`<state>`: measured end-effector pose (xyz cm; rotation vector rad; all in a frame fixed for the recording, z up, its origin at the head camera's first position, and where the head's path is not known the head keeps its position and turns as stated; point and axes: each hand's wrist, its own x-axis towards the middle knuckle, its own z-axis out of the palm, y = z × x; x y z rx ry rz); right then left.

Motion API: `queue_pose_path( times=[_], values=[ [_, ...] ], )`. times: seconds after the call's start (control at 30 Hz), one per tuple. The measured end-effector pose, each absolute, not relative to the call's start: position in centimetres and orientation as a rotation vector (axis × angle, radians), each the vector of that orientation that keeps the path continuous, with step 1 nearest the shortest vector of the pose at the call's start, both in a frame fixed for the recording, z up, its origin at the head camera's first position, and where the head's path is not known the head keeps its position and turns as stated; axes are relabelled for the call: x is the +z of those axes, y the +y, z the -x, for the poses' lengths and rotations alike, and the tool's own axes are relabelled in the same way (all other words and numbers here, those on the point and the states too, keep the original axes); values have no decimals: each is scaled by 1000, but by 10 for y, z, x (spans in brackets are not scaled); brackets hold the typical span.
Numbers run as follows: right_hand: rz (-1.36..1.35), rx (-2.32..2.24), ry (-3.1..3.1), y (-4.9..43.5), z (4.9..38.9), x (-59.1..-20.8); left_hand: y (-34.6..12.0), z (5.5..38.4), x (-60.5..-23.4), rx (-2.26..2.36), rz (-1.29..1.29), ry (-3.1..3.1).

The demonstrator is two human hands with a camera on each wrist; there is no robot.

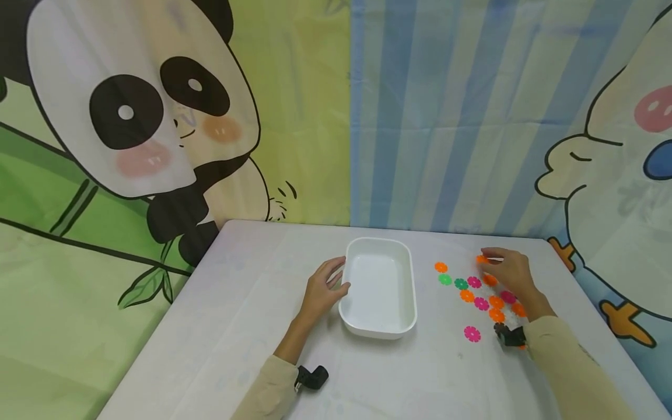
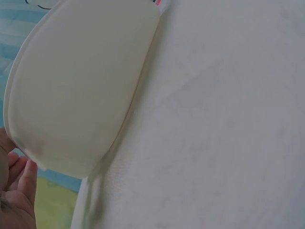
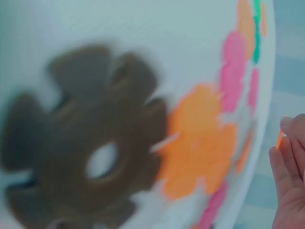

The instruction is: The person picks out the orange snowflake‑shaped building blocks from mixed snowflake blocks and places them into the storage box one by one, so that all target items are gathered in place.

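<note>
A white rectangular tray [image 1: 378, 286] stands on the table, its inside bare. My left hand [image 1: 321, 291] touches its left rim with the thumb and fingertips, the fingers fairly straight; the left wrist view shows the tray's outer wall [image 2: 81, 86] beside that hand [image 2: 21, 195]. At the right, my right hand [image 1: 509, 271] is above several notched plastic snowflake discs. Between its thumb and fingers it pinches an orange snowflake disc [image 3: 280, 139], seen edge-on in the right wrist view. A dark brown snowflake disc [image 3: 81, 138] looms large and blurred there.
Orange, pink and green discs lie spread out, among them a light green disc [image 1: 445, 279], a dark green disc [image 1: 461, 284] and a pink disc [image 1: 472, 333] nearer the front. Clear discs lie among them. Behind the white table [image 1: 252, 303] hangs a cartoon-printed cloth [image 1: 299, 116].
</note>
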<state>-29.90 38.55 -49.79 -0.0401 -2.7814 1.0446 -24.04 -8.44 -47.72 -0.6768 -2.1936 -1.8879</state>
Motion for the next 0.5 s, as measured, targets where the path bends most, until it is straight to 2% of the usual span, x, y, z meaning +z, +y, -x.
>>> queue_pose_path(
  times=[0.23,0.5],
  values=[
    [-86,1083,-2659,350,309,-465,-81,241,-479,-1877,642,-2188],
    [-304,1222,-2561,281,328,-424,-82,255,-505,-1904,612,-2178]
  ],
)
